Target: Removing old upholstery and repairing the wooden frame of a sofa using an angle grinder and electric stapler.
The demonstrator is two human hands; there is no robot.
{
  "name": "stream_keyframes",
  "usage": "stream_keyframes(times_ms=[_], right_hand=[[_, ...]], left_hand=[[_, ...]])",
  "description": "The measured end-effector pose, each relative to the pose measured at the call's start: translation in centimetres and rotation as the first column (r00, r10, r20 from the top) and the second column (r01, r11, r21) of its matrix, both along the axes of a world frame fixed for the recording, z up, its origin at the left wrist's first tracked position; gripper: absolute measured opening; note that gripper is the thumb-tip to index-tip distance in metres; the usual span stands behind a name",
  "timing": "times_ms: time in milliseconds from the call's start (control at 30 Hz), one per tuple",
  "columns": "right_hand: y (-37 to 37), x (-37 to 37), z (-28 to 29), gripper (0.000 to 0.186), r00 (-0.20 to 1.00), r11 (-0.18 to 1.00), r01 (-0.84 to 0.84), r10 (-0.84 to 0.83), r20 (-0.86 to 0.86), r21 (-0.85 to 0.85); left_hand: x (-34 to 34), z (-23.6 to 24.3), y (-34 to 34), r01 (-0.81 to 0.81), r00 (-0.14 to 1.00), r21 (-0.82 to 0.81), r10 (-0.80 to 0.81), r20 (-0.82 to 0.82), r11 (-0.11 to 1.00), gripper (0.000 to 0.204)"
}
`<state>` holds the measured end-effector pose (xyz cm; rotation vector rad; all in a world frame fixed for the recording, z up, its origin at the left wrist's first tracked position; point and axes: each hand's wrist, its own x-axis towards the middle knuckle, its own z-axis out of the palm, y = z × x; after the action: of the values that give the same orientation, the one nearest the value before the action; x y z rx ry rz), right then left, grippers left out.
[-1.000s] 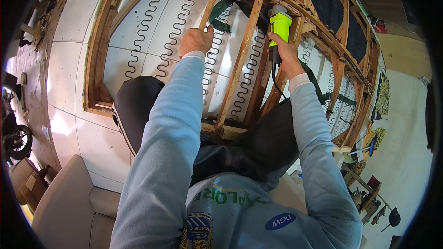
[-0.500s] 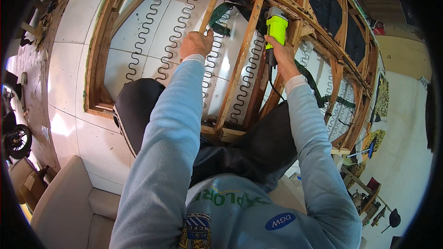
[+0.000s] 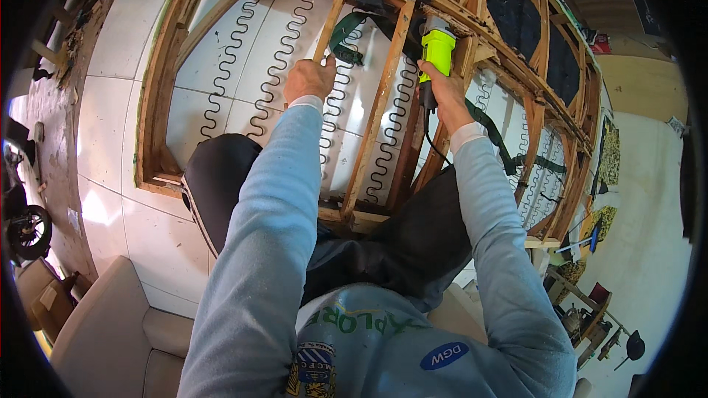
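Your right hand point(image 3: 441, 96) grips a lime-yellow power tool point(image 3: 436, 50) at upper centre-right of the frame; its body stands nearly upright, its head set against the wooden sofa frame point(image 3: 383, 96); a dark cord hangs from its lower end. Your left hand point(image 3: 310, 79) clasps a slanted wooden slat point(image 3: 329, 28) at upper centre. The frame is bare timber, stripped of padding, spanning the upper half of the frame; zigzag metal springs point(image 3: 276, 74) run between its rails.
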<state>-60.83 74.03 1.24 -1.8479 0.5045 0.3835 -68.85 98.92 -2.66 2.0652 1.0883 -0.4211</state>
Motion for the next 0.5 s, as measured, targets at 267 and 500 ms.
stream_keyframes(times_ms=[267, 500], right_hand=[[0.76, -0.19, 0.86, 0.045, 0.998, 0.999, 0.024, -0.021, -0.054, 0.044], [0.52, -0.07, 0.71, 0.047, 0.999, 0.998, 0.018, -0.016, -0.047, 0.053]], left_hand=[[0.03, -0.02, 0.10, 0.011, 1.000, 0.006, -0.011, -0.008, 1.000, 0.072], [-0.03, -0.21, 0.08, 0.000, 1.000, 0.020, 0.000, -0.007, 1.000, 0.069]])
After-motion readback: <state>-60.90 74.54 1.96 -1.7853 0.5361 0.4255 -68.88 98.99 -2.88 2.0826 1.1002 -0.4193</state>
